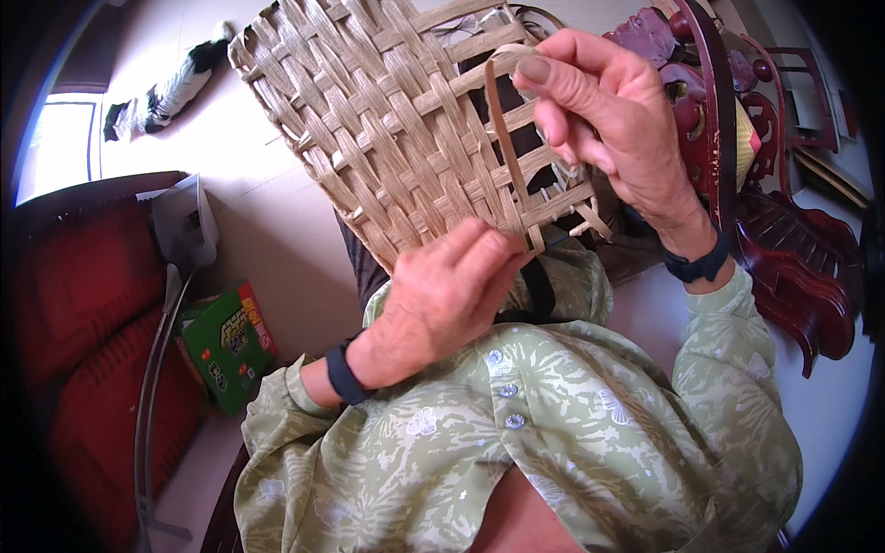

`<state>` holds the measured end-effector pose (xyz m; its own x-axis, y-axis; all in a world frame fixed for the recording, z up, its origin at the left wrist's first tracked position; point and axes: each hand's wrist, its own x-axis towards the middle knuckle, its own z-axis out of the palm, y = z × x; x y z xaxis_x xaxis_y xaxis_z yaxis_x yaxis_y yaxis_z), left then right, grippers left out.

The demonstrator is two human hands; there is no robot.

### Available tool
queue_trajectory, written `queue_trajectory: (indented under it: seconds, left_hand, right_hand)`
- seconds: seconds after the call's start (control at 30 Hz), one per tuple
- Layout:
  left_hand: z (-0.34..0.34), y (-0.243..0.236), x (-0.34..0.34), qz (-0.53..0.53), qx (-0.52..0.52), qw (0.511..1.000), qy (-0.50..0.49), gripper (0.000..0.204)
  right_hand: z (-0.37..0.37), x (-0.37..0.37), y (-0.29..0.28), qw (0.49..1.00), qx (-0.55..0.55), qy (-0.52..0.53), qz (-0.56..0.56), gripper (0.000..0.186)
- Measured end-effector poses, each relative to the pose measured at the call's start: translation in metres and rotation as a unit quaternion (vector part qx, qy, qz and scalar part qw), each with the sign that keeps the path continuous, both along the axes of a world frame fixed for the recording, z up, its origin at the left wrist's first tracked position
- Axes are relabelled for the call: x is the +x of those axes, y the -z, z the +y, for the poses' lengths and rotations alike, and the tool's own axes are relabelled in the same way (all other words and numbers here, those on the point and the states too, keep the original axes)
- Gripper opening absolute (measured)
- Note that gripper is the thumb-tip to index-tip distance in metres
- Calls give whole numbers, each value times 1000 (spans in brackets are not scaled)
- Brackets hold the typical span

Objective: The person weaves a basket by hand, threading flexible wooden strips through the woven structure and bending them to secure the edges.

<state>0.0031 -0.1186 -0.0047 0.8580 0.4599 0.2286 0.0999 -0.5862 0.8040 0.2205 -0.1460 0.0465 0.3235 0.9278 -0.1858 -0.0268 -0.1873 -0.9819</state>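
Observation:
A woven panel (387, 120) of flat tan strips lies tilted over my lap, tightly woven at the left and more open at the right. My right hand (599, 111) is raised over its right side, thumb and fingers pinching a narrow brown strip (501, 124). From the pinch the strip loops over and runs down into the weave. At the panel's near edge, my left hand (452, 286) is closed with curled fingers against the strips. Its fingertips are partly hidden, so what they grip there shows only as the edge of the weave.
To the left are a red cushioned seat (101, 369), a thin metal stand (152, 424) and a green box (224, 346). Carved dark red wooden furniture (784, 249) stands close at the right. A black-and-white furry animal (171, 88) lies on the floor at the far left.

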Motion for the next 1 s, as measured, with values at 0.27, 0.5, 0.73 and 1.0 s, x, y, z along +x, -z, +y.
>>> queue_trajectory:
  seconds: [0.27,0.5,0.73,1.0]
  left_hand:
    - [74,-20,37,-101,-45,989,-97,21]
    - [94,-33,53,-1,46,999,-14,11]
    - [94,-28,64,49,32,998,-37,10]
    - [83,-25,70,75,182,978,-69,15]
  right_hand:
    - [-2,2,3,999,29,-21,27,17]
    - [-5,14,-4,998,23,-55,21,18]
    - [3,30,-18,988,43,-32,-143,47]
    - [15,26,-8,875,74,-142,-458,17]
